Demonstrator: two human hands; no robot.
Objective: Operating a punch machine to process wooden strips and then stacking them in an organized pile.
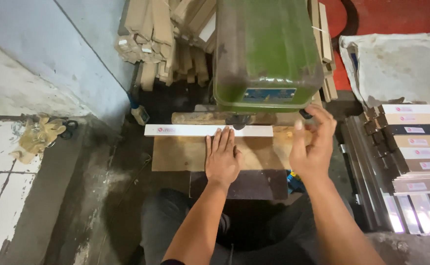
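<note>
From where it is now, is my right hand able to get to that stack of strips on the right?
Probably yes. The right hand is raised, open and holding nothing, and the stack of strips lies just to its right with nothing between them. The left hand rests flat by the white strip.

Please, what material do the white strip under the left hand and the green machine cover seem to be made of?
The white strip looks like laminated or painted board: flat, smooth, matte, with sharp straight edges; the left hand presses on it. The green machine cover is probably painted metal: a glossy, rounded shell, dusty and worn dark in places.
</note>
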